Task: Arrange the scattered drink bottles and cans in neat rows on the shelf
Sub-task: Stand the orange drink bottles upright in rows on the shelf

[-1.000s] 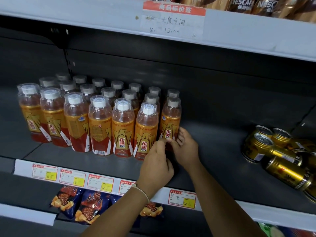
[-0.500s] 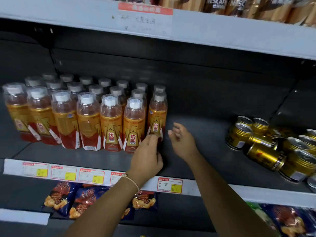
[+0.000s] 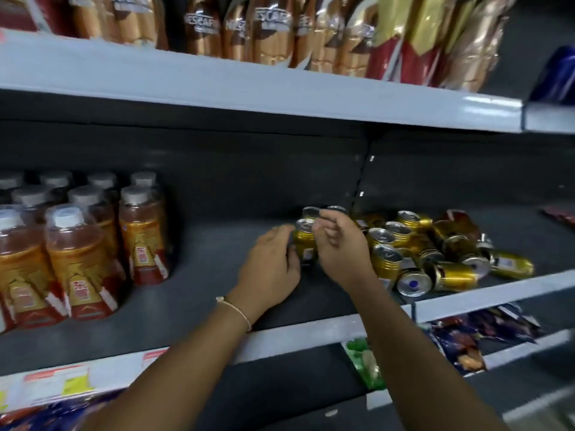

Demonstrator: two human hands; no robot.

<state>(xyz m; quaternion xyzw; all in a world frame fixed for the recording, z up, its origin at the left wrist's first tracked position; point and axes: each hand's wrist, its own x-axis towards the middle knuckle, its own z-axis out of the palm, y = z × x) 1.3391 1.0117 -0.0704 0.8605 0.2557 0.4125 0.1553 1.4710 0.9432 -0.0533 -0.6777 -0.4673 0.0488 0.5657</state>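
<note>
Both hands were at one gold can point(image 3: 305, 244) that stood upright on the dark shelf point(image 3: 217, 244), at the left end of the pile of gold cans point(image 3: 435, 253). The left hand point(image 3: 273, 269) was curled round the can's left side, and the right hand point(image 3: 339, 247) pinched it near the top rim, so both grips were holding that same can. Just behind the can, two more can tops showed, but I could not tell if they touched it. Most cans in the pile lay on their sides, pointing every which way, and some leaned on each other. That looked like the biggest danger: round cans roll, so a bump from the right arm could send one rolling. A can at the bottom of the pile point(image 3: 413, 284) lay right by the shelf's white front edge point(image 3: 311, 334), and it seemed the most likely to drop off. Pulling a can from under the others could also make the pile slide. The orange bottles point(image 3: 77, 259) stood in neat rows well to the left of the held can, and they looked finished. Between the bottles and the can there was a wide bare stretch of shelf, which looked like good room for new rows. The shelf above point(image 3: 249, 85) hung low over the cans, so lifting one high seemed likely to knock it.
</note>
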